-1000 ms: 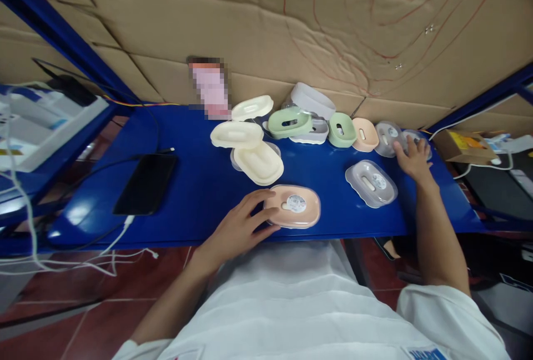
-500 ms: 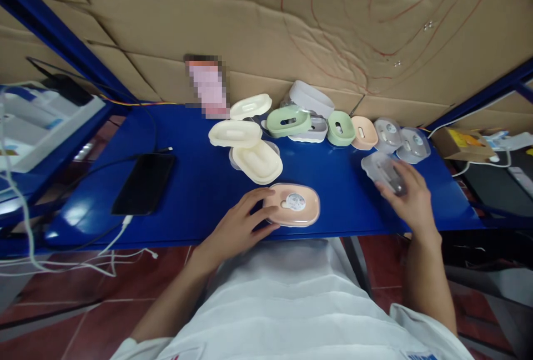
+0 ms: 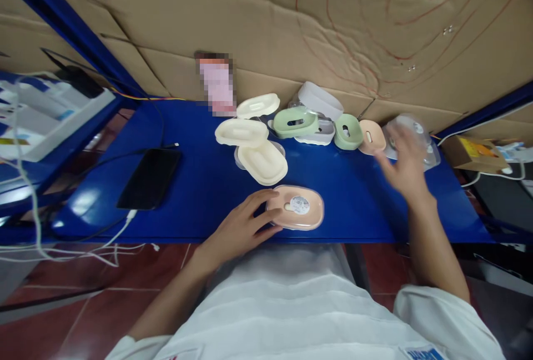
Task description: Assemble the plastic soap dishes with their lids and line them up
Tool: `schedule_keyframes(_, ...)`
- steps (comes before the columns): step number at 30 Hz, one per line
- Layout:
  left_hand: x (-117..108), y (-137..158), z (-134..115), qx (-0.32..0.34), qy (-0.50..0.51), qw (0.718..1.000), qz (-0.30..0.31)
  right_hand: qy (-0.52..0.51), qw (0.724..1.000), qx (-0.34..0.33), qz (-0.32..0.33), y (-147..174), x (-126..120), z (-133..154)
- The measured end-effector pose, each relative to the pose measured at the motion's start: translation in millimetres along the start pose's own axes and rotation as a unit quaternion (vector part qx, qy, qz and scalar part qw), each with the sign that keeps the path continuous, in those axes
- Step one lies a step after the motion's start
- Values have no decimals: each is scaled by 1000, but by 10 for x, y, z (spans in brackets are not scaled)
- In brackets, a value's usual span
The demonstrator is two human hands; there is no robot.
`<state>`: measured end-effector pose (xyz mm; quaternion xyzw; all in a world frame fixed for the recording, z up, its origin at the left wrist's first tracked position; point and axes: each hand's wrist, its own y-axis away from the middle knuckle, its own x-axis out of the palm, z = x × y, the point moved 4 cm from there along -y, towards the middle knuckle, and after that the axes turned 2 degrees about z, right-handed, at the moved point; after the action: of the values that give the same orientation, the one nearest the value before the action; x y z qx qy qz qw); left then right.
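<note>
My left hand [image 3: 241,229] rests at the near edge of the blue table [image 3: 200,182], fingers gripping the left end of a pink oval box [image 3: 302,207] with a round sticker on its clear lid. My right hand [image 3: 402,168], blurred, is raised at the back right and holds a clear oval box [image 3: 416,130] over the other clear boxes by the cardboard wall.
A row of oval boxes runs along the back: three cream ones [image 3: 261,161], two green ones [image 3: 295,121], a white one [image 3: 320,100], a small peach one [image 3: 372,136]. A black phone [image 3: 149,178] on a white cable lies at left. A white tray [image 3: 50,121] stands far left.
My right hand left the far right boxes, took the clear box from the table's right part and carried it up to the back right. My left hand stayed on the pink box.
</note>
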<state>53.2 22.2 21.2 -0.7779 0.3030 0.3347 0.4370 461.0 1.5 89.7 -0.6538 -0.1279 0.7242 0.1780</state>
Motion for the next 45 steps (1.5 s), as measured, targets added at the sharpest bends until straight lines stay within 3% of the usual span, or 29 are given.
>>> schedule_keyframes(2,16,1,15,0,-11,1000,-2,-115,969,-168,138,401,105,705)
schedule_keyframes(3,22,1,22,2,-16,1000,-4,-132,950,-217,180,598,170,1008)
schedule_keyframes(5,26,1,28,12,-21,1000,-10,-143,935,-264,190,879,296,1430)
schedule_keyframes(7,21,6,22,22,-26,999,-10,-154,940,-268,146,980,377,1567)
schedule_keyframes(9,2,16,11,21,-29,999,-12,-165,949,-253,93,938,369,1442)
schedule_keyframes(11,-26,28,-1,10,-31,999,-23,-152,965,-211,39,809,269,1126)
schedule_keyframes(14,-66,29,-12,-14,-51,997,-52,-65,994,-72,-56,602,25,485)
schedule_keyframes(16,-84,6,-11,-24,-84,994,-65,11,994,19,-103,554,-113,107)
schedule_keyframes(19,-107,-58,34,-41,-144,987,-58,85,984,92,-123,656,-172,-246)
schedule_keyframes(23,-159,-156,210,-72,-175,981,-35,102,973,177,-109,1018,-35,-499)
schedule_keyframes(26,-187,-224,339,-59,-174,983,-18,90,964,227,-107,1257,72,-642)
schedule_keyframes(31,-174,-364,265,12,-202,979,28,113,956,260,-82,1204,44,-573)
schedule_keyframes(33,-116,-454,105,65,-217,972,61,100,971,202,-76,1014,-19,-297)
schedule_keyframes(36,51,-637,-147,142,-228,957,108,-46,998,-17,25,695,23,364)
schedule_keyframes(39,268,-837,-259,184,-217,949,137,-176,947,-210,168,546,207,956)
schedule_keyframes(41,376,-934,-241,209,-196,947,148,-204,922,-261,202,478,335,1121)
schedule_keyframes(45,300,-998,-32,218,-159,956,115,-208,916,-272,208,253,475,1012)
